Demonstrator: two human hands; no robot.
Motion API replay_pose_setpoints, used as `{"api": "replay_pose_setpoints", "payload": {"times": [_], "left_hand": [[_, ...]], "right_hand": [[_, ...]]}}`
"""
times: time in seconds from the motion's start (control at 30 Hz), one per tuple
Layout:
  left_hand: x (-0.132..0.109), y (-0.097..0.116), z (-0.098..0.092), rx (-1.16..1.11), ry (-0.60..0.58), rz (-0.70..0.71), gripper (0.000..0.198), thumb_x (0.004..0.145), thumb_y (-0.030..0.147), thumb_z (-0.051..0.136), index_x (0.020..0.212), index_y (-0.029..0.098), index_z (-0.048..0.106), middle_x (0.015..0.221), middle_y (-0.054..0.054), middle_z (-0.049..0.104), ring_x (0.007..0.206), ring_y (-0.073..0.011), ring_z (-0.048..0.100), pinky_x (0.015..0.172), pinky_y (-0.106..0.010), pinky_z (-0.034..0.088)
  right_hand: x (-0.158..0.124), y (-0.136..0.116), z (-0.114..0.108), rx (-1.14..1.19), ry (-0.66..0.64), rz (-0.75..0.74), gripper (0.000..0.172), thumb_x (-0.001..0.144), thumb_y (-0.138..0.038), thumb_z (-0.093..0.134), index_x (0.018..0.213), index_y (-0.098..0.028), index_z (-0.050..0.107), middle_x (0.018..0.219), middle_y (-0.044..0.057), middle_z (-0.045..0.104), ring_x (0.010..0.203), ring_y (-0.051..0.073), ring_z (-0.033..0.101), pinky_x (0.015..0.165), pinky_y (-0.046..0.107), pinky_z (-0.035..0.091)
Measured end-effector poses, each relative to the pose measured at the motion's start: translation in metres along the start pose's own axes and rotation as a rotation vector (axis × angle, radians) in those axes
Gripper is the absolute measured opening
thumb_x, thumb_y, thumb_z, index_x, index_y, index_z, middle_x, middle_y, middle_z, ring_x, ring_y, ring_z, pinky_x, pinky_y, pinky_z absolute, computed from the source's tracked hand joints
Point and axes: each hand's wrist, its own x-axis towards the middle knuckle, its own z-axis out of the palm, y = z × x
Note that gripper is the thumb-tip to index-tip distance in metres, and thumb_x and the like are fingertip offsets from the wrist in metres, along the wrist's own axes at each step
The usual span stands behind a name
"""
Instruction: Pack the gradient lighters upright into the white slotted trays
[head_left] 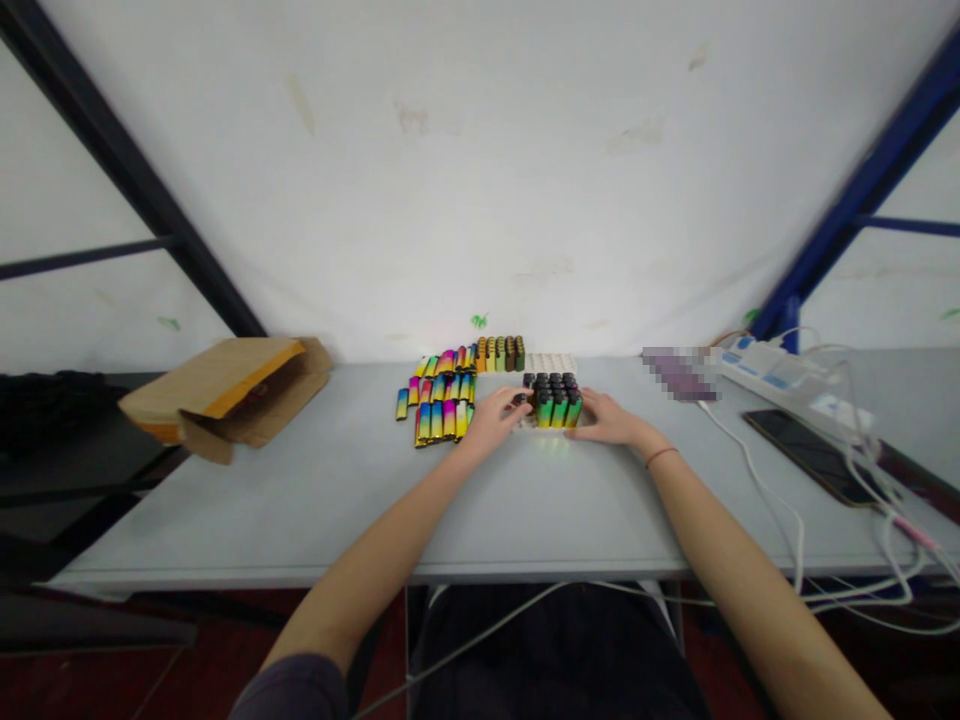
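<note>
Upright lighters (556,402) with black tops and green-yellow bodies stand in close rows in a white tray (559,431) at the middle of the table. At the tray's left end my left hand (491,418) is closed, with a black-topped lighter (520,399) at its fingertips; the fingers hide most of it. My right hand (611,420) holds the tray's right side, thumb at the near corner and fingers farther back. Left of my left hand lie several rainbow-coloured lighter bodies (442,420) in rough rows.
Behind stand gold and brown pieces (501,353) in rows, beside a white holed tray (551,362). An open cardboard box (232,390) lies at left. At right are a blurred purple object (681,374), a phone (810,455), a power strip (799,390) and loose white cables (757,480).
</note>
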Motion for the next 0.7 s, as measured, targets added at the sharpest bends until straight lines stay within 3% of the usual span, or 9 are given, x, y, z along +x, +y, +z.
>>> {"api": "replay_pose_setpoints", "payload": {"times": [0.13, 0.2, 0.33, 0.43, 0.57, 0.7], "left_hand": [[0.001, -0.008, 0.005, 0.096, 0.011, -0.025, 0.033, 0.091, 0.029, 0.073, 0.123, 0.022, 0.068, 0.108, -0.007, 0.075, 0.093, -0.0214, 0.073, 0.093, -0.038, 0.059], [0.001, -0.010, 0.006, 0.157, 0.033, -0.014, 0.031, 0.092, 0.028, 0.071, 0.122, 0.021, 0.065, 0.105, -0.006, 0.074, 0.090, -0.0203, 0.073, 0.092, -0.037, 0.060], [0.001, -0.009, 0.002, 0.345, 0.070, 0.137, 0.021, 0.098, 0.027, 0.065, 0.117, 0.021, 0.069, 0.114, -0.008, 0.070, 0.101, -0.0210, 0.071, 0.099, -0.038, 0.058], [0.000, -0.006, -0.001, 0.496, 0.080, 0.227, 0.025, 0.101, 0.028, 0.060, 0.123, 0.022, 0.070, 0.118, -0.010, 0.068, 0.113, -0.0239, 0.067, 0.105, -0.041, 0.055], [-0.001, -0.001, -0.001, 0.621, 0.035, 0.267, 0.033, 0.104, 0.031, 0.055, 0.132, 0.022, 0.070, 0.119, -0.011, 0.068, 0.108, -0.0235, 0.067, 0.103, -0.040, 0.054], [0.006, 0.005, -0.019, 0.707, 0.070, 0.228, 0.039, 0.105, 0.034, 0.050, 0.137, 0.022, 0.068, 0.123, -0.012, 0.070, 0.112, -0.0249, 0.065, 0.105, -0.040, 0.051]], "right_hand": [[0.000, 0.002, 0.000, 0.020, -0.005, -0.009, 0.078, 0.078, -0.060, 0.080, 0.146, -0.027, 0.063, 0.156, 0.012, 0.058, 0.140, 0.043, 0.054, 0.118, 0.064, 0.041], [0.000, 0.002, 0.000, 0.026, 0.000, -0.009, 0.079, 0.078, -0.061, 0.080, 0.147, -0.027, 0.063, 0.156, 0.012, 0.059, 0.141, 0.044, 0.054, 0.119, 0.064, 0.040], [0.001, 0.001, 0.001, 0.031, 0.012, -0.007, 0.079, 0.077, -0.061, 0.081, 0.147, -0.029, 0.062, 0.152, 0.011, 0.062, 0.140, 0.043, 0.054, 0.119, 0.064, 0.039], [0.001, 0.001, 0.002, 0.035, 0.014, -0.014, 0.078, 0.077, -0.061, 0.080, 0.146, -0.029, 0.064, 0.151, 0.012, 0.063, 0.139, 0.043, 0.055, 0.119, 0.064, 0.039], [0.002, 0.003, 0.004, 0.030, 0.012, -0.002, 0.078, 0.076, -0.061, 0.080, 0.145, -0.028, 0.064, 0.152, 0.013, 0.062, 0.139, 0.044, 0.055, 0.118, 0.064, 0.039], [0.002, 0.005, 0.005, 0.026, 0.016, 0.008, 0.080, 0.076, -0.061, 0.080, 0.147, -0.027, 0.063, 0.153, 0.013, 0.060, 0.140, 0.044, 0.054, 0.119, 0.064, 0.039]]}}
